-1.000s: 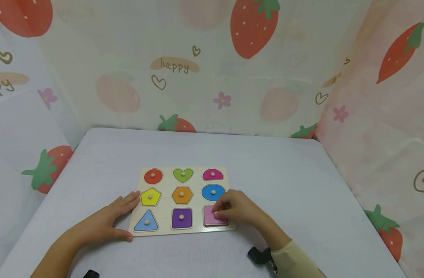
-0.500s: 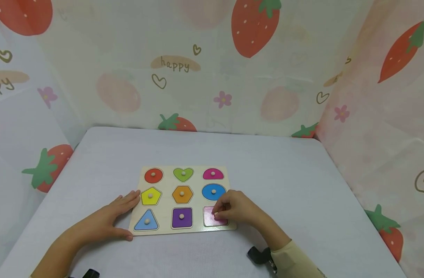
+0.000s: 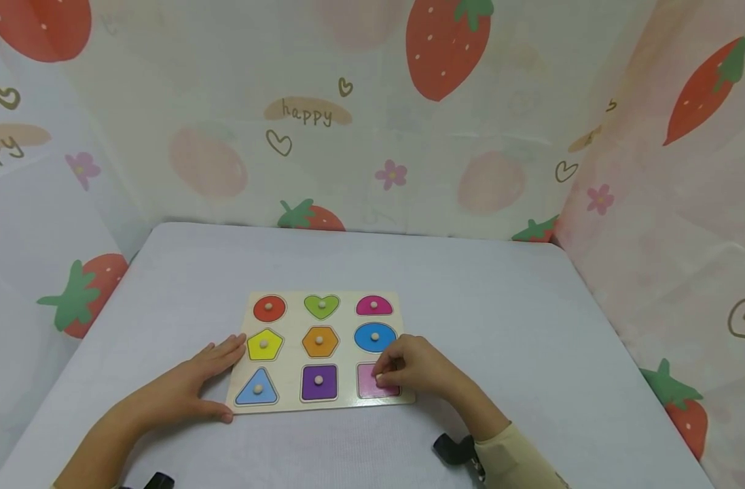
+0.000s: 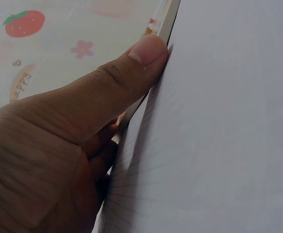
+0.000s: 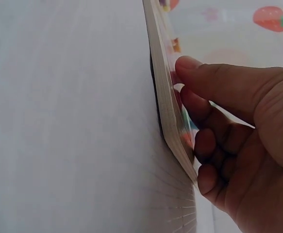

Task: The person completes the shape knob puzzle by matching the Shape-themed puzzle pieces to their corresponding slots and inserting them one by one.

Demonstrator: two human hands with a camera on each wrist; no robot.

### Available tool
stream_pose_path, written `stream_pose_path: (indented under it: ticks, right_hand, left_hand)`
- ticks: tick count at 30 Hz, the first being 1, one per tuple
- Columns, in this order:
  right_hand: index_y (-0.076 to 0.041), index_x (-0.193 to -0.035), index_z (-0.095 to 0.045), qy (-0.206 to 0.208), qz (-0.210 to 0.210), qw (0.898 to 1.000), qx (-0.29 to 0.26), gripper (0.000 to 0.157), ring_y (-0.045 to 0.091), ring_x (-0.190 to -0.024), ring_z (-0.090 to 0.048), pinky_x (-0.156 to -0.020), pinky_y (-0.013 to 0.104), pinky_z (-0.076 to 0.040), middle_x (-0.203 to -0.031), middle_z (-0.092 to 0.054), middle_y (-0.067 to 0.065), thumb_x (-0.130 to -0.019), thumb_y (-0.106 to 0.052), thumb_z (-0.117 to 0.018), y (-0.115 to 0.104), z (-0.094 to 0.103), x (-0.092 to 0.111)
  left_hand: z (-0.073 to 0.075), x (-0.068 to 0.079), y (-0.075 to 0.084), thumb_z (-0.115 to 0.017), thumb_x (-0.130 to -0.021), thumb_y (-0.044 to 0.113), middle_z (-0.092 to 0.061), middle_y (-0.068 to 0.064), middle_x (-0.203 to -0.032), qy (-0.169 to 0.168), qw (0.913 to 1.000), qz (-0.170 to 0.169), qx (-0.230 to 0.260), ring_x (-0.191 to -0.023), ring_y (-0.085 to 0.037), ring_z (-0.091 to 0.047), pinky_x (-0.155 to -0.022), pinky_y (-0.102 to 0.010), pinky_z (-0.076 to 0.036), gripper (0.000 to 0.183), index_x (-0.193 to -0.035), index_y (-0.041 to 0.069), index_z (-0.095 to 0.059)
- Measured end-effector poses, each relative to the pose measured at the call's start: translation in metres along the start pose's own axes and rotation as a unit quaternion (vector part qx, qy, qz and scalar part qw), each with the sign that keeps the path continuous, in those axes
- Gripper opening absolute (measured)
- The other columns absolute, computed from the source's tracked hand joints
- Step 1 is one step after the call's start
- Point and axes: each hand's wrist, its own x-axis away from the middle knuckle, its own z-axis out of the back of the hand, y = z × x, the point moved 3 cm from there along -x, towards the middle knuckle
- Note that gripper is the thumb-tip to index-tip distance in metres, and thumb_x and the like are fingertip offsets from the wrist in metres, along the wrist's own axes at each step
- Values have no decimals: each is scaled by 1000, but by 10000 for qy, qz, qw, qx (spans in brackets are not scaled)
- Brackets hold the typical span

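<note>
A wooden peg puzzle board [image 3: 291,367] lies flat on the white table, with coloured shapes seated in rows. My right hand [image 3: 424,367] pinches the small knob of the pink square puzzle piece [image 3: 366,386] at the near right corner. That piece looks level in its recess, partly covered by the fingers. In the right wrist view, thumb and forefinger meet over the board's edge [image 5: 163,102], with the other fingers curled. My left hand [image 3: 185,390] touches the board's left side with spread, fairly straight fingers; its thumb [image 4: 148,51] lies along the edge in the left wrist view.
Beside the pink piece sits a purple square [image 3: 311,390], with a blue oval [image 3: 366,337] behind it. The white tabletop [image 3: 500,305] extends around the board. Strawberry-patterned sheets [image 3: 225,68] enclose its back and sides.
The pink square piece, slightly raised a second ago, has gone down level into its recess under my right fingers. My left hand has stayed in place.
</note>
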Motion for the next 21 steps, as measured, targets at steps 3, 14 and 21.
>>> stream_pose_path:
  ticks: [3, 14, 21]
  right_hand:
    - [-27, -89, -81, 11, -14, 10000, -16, 7, 15, -83, -60, -68, 27, -54, -72, -68, -11, -85, -25, -86, 1, 0, 0]
    - [-28, -93, -81, 65, 110, 9997, -199, 8, 14, -88, -61, -72, 27, -55, -81, -70, -15, -87, -26, -84, 5, 1, 3]
    - [-33, -93, -80, 313, 371, 9986, -204, 8, 12, -96, -58, -81, 28, -53, -91, -70, -20, -88, -28, -83, 8, 5, 8]
  left_hand:
    - [0, 0, 0, -81, -66, 71, -25, -6, -170, -10, 10000, 26, 8, -152, -51, -21, -119, -66, -25, 118, -161, 21, -34]
    - [0, 1, 1, -81, -67, 70, -25, -5, -170, -64, 9998, 164, 90, -151, -54, -20, -116, -69, -28, 115, -161, 24, -34]
    - [0, 2, 1, -80, -69, 70, -24, -4, -171, -43, 9999, 103, 106, -151, -54, -19, -116, -69, -27, 113, -162, 25, -33]
